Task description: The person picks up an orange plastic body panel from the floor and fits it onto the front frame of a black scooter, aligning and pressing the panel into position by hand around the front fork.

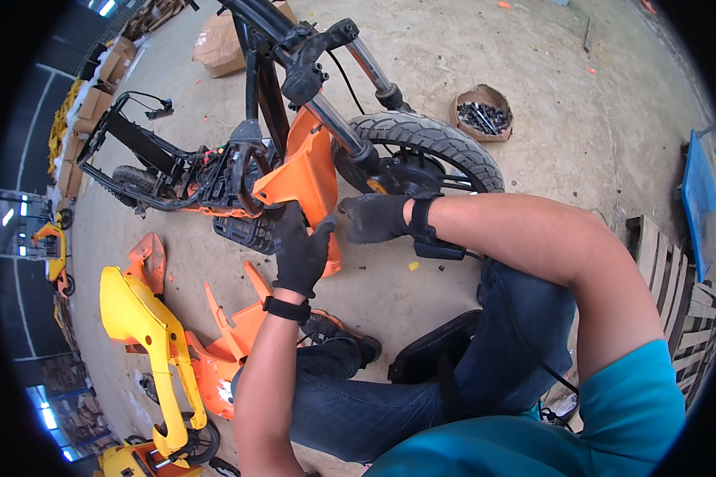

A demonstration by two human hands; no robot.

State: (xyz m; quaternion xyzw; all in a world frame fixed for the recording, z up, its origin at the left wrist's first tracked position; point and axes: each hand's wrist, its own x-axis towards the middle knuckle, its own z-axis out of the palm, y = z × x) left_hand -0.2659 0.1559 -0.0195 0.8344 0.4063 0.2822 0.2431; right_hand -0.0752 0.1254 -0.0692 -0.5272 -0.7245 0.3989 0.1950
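Observation:
An orange plastic body panel (306, 179) sits at the front of a partly stripped scooter frame (250, 71), just behind its front wheel (433, 139). My left hand (298, 254), in a black glove, is closed at the panel's lower edge. Its thumb lies across the orange plastic, while the fingertips are partly hidden. Close to the panel's right side is my right hand (375, 218), also gloved in black, with its fingers curled in. Whatever it may hold is hidden. The black footboard grille (243, 233) lies left of my left hand.
On the floor at left lie a yellow body panel (139, 310) and orange panels (215, 366). An open cardboard box (482, 114) of small metal parts stands beyond the wheel. Wooden pallets (660, 270) and a blue cart (698, 207) are at right.

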